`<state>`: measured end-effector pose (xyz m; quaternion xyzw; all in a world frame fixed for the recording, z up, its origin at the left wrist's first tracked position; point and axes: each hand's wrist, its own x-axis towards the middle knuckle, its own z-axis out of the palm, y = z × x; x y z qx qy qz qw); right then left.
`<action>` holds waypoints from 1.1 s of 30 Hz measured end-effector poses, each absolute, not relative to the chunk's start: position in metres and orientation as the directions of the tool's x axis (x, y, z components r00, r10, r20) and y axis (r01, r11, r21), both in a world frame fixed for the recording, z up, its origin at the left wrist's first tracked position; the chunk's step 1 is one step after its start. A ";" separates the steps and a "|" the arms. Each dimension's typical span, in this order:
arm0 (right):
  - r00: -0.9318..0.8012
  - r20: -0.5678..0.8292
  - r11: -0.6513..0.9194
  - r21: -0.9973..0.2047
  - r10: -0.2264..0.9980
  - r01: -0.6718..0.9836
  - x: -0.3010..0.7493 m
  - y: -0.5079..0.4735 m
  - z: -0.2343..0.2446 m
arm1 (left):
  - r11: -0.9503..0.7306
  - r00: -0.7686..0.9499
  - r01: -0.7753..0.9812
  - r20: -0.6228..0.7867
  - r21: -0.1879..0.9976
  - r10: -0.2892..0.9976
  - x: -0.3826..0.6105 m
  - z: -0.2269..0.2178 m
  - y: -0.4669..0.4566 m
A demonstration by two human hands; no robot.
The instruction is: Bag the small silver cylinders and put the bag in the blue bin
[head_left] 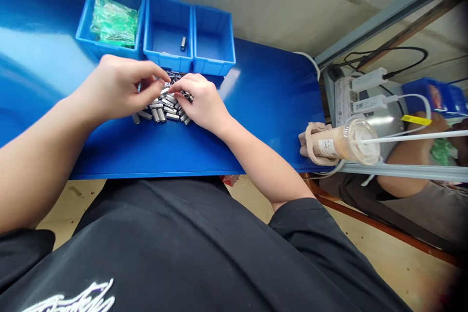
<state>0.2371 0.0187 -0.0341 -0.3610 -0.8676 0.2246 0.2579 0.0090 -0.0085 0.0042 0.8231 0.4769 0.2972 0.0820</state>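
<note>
Presently heaped: metal pieces (pixel 166 112), short and silvery, loose on the blue table (pixel 266 102), between and partly under both hands.
Middle bin (pixel 168 61): one lone piece (pixel 183 43), similar in look, lying inside.
Progress: early, by judgement; nearly all pieces loose in the heap and left to handle.
Left hand (pixel 127 87): at the heap's left side, thumb and forefinger close together; cannot tell whether pinching a piece.
Right hand (pixel 201 100): over the heap's right side, fingers curled; cannot tell whether pinching a piece.
Left bin (pixel 87 48): clear bags (pixel 115 22) with green contents.
Right bin (pixel 214 67): blue, just beside the middle bin.
Tabletop: glossy, pale glare at left.
Wall (pixel 256 5): grey, stained, behind the bins.
Table's right end: lidded cup (pixel 334 144) with straw, in cardboard holder (pixel 303 145).
Beyond: white chargers (pixel 369 79), cables, another person's leg (pixel 407 170).
</note>
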 end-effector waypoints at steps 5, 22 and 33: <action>-0.593 0.323 0.648 -0.584 0.738 0.489 0.236 0.019 -0.037 | -0.517 0.429 0.706 0.288 0.484 0.856 0.008 -0.004 -0.003; -0.571 0.373 0.656 -0.615 0.731 0.437 0.233 0.014 -0.033 | -0.526 0.457 0.727 0.261 0.441 0.850 0.008 -0.011 0.002; -0.512 0.371 0.597 -0.695 0.775 0.400 0.233 0.011 -0.031 | -0.469 0.279 0.614 0.381 0.635 0.881 0.014 0.003 -0.007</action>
